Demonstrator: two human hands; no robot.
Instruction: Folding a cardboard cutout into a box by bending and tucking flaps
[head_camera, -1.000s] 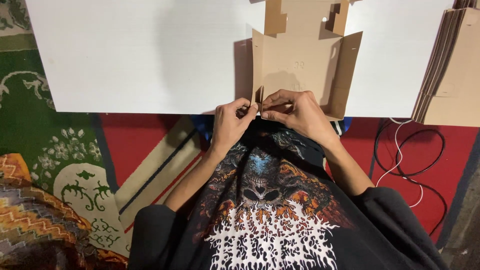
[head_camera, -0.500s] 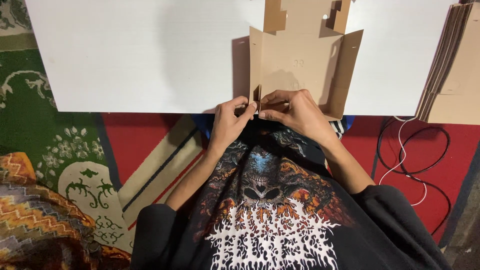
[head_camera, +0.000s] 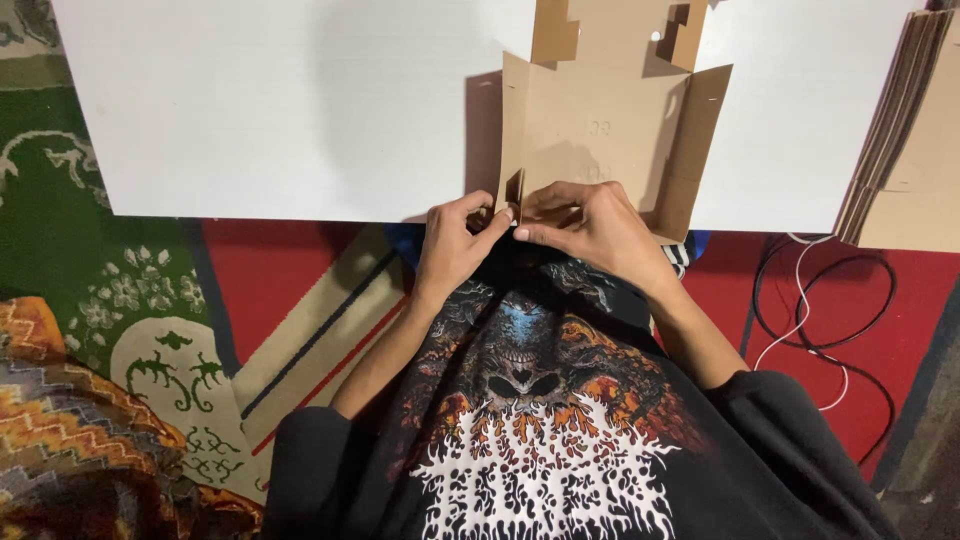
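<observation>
Both hands meet at the near edge of a white table (head_camera: 280, 110), working the lower left corner of a brown cardboard box blank (head_camera: 600, 130) that lies partly folded there. The left hand (head_camera: 452, 245) is curled, its thumb and fingers pinched on the small corner flap where the blank's left wall stands up. The right hand (head_camera: 590, 225) lies flatter, fingers together and pressed down on the blank's near edge, its fingertips touching the left hand's at that same corner. The blank sits right of the table's middle, its side walls raised and its notched tabs reaching toward the far edge. At the table's right edge rests a stack of flat cardboard sheets (head_camera: 900, 140), well apart from the hands. Below the table lies a red patterned carpet (head_camera: 290, 270) with green and cream borders, and dark and white cables (head_camera: 820, 330) curl on it at the right. The person wears a black printed shirt (head_camera: 540, 440). Compared with half a second ago, the hands hold almost the same pinch at the corner, and the blank has hardly shifted.
</observation>
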